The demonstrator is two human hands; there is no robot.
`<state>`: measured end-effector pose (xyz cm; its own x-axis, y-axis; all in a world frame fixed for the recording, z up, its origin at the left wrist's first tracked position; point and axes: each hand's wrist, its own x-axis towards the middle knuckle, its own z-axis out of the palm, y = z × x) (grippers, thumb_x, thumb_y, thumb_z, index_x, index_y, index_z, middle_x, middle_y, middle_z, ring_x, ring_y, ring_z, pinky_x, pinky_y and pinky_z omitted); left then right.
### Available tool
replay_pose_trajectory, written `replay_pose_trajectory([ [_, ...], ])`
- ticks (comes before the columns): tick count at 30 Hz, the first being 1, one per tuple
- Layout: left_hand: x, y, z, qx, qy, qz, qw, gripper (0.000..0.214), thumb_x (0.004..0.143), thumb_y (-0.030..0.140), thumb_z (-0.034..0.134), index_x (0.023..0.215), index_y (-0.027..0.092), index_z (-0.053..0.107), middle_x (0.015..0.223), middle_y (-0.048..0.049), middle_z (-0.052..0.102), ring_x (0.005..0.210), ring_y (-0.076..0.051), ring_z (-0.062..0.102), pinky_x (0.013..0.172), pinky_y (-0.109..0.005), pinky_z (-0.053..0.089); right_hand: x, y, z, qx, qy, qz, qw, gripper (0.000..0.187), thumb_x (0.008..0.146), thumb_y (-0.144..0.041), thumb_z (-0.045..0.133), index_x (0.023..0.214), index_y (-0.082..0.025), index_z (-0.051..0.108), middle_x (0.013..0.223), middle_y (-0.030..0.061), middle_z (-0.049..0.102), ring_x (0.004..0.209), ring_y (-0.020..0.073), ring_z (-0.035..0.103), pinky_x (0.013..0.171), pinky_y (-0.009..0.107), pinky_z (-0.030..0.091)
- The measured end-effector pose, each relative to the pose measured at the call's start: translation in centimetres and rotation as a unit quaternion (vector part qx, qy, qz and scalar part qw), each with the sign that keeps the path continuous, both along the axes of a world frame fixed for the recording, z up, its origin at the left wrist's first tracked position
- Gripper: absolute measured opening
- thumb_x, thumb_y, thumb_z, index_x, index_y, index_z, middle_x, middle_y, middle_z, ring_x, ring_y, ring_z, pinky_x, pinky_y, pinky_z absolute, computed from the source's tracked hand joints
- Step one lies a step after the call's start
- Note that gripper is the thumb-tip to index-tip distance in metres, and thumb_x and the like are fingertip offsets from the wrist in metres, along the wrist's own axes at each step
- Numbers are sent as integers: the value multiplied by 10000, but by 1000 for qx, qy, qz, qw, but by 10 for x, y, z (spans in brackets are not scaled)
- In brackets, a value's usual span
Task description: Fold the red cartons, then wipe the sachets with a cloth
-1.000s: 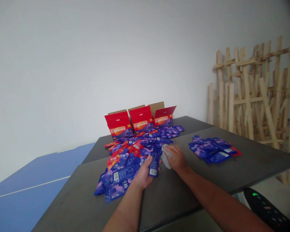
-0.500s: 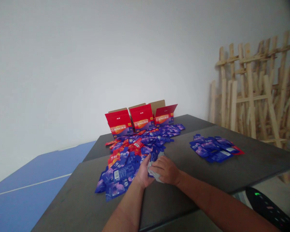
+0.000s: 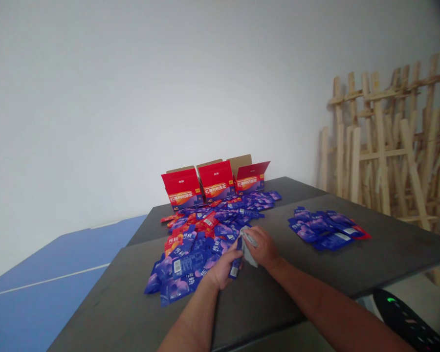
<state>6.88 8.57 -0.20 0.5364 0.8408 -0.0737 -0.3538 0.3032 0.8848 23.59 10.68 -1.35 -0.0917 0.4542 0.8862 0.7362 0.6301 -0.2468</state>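
Note:
My left hand [image 3: 224,268] is closed around a blue pouch [image 3: 235,264], which is turned edge-on so a small white label shows near its lower end. In my right hand [image 3: 263,247] is a light grey cloth [image 3: 248,250], bunched in the fingers and pressed against the pouch's right side. Just beyond and left of both hands spreads a heap of blue and red pouches [image 3: 190,261]. A smaller group of blue pouches [image 3: 321,228], with a bit of red showing, lies to the right.
Three open red boxes [image 3: 215,181] stand behind the heap on the dark table [image 3: 271,293]. A blue table [image 3: 58,266] with a white line is at left. Wooden frames [image 3: 385,146] lean on the right wall. A black device [image 3: 407,318] with a green light sits lower right.
The pouch has been turned from lying behind the cloth to standing edge-on in my left hand. My right hand with the cloth has shifted slightly right and up.

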Motion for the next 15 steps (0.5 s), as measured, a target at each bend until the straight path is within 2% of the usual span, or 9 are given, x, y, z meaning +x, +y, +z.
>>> replay_pose_trajectory([
  [3,-4,0,1,3,-13,-34,999,512,661,193,655,1169,212,599,773,-25,638,624,-123,559,492,-195,360,5,5,0,-7,31,-7,999,189,917,-275,527,1034,-207,660,940,87,670,903,227,612,820,397,514],
  [6,-5,0,8,-49,-41,-32,997,364,727,294,624,1065,159,623,714,-41,619,568,-123,538,472,-204,365,11,7,3,-16,67,-20,997,199,922,-290,513,1018,-204,664,925,90,660,895,227,613,818,393,521],
  [9,-4,1,17,-112,-100,-4,989,376,820,451,573,1036,149,625,810,-68,647,605,-133,568,469,-213,385,10,2,6,-14,78,-24,997,196,921,-302,517,1009,-205,662,915,90,654,887,229,611,820,390,517],
  [12,-2,4,21,-139,-145,31,979,350,846,461,562,961,139,635,778,-59,646,582,-125,565,466,-213,390,1,-11,9,11,12,26,1000,178,905,-291,546,1024,-215,655,935,82,666,889,226,606,829,390,499],
  [15,1,8,18,-150,-133,65,977,356,831,479,597,832,124,633,665,-46,622,565,-140,577,510,-236,432,-13,-24,11,55,-93,114,988,184,878,-281,574,1037,-218,643,921,66,671,864,207,596,802,384,481],
])
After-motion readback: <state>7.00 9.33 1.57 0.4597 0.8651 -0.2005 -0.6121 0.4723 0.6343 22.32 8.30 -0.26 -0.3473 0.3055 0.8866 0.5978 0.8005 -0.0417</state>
